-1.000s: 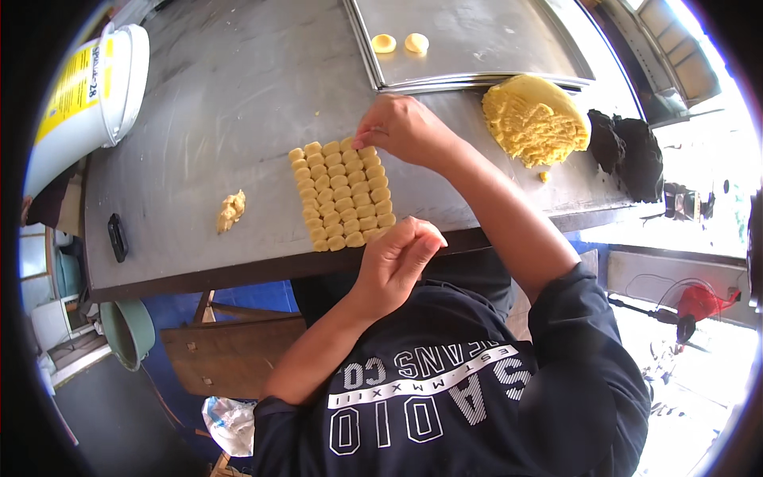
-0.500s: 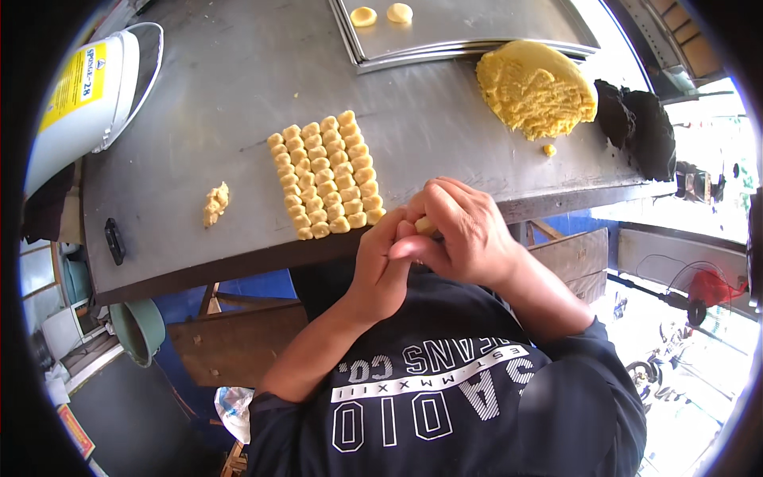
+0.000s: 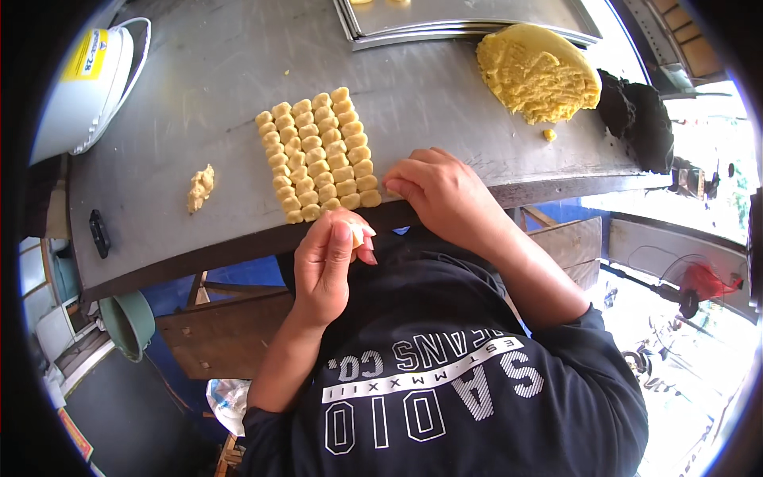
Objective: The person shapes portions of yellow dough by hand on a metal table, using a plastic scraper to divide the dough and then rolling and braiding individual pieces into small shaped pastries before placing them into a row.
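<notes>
Close to my body, just off the table's front edge, my left hand [image 3: 324, 270] is closed around a pale yellow lump of dough [image 3: 357, 235], mostly covered by the fingers. My right hand [image 3: 445, 193] rests at the table's edge with its fingers pinched. A small dough piece [image 3: 393, 192] shows in part at those fingertips, right beside the nearest corner of the set-out pieces. Several tight rows of small dough pieces [image 3: 315, 151] lie on the metal table in a block, between and beyond my hands.
A big mound of yellow dough [image 3: 540, 75] sits at the far right, by black plastic [image 3: 636, 119]. Metal trays [image 3: 469, 30] lie at the back. Left are a white bucket [image 3: 99, 87], a dough scrap [image 3: 201, 188] and a small black object [image 3: 99, 234]. The table's front edge [image 3: 183, 266] runs before me.
My hands were together over the dough and have parted. The left moved left and slightly down with the lump; the right moved to the table edge with a small piece. The view shifted slightly.
</notes>
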A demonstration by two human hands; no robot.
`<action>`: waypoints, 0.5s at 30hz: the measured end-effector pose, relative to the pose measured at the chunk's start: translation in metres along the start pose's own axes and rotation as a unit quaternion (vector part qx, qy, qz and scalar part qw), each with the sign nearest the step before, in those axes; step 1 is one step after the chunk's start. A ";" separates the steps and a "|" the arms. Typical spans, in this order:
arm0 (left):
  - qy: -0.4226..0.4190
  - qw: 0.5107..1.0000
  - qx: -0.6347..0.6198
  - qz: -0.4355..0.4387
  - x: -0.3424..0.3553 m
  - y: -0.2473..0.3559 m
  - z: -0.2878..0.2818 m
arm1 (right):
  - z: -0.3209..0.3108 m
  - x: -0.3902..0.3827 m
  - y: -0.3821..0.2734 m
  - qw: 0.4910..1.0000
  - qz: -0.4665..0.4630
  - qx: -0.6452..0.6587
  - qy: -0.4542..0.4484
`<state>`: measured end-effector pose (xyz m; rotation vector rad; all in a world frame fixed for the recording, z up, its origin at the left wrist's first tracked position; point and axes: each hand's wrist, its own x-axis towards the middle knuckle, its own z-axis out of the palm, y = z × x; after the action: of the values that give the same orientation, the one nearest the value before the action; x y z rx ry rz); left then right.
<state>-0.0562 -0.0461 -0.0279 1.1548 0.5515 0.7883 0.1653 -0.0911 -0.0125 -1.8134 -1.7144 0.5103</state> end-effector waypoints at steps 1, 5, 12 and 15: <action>-0.017 1.000 -0.007 0.001 0.000 -0.001 0.000 | -0.002 0.002 -0.003 1.000 -0.001 0.000 -0.002; -0.056 0.998 0.020 -0.027 0.000 -0.003 0.002 | -0.002 0.003 -0.006 0.999 0.034 0.023 -0.017; -0.033 0.992 -0.088 -0.081 0.013 -0.004 0.015 | -0.019 -0.010 -0.031 0.991 -0.067 0.108 0.051; -0.021 0.985 -0.158 -0.071 0.015 0.000 0.034 | -0.025 -0.010 -0.032 0.984 -0.115 0.136 0.014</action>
<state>-0.0216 -0.0538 -0.0170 0.8294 0.4493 0.6986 0.1557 -0.1044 0.0257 -1.4054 -1.7140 0.5860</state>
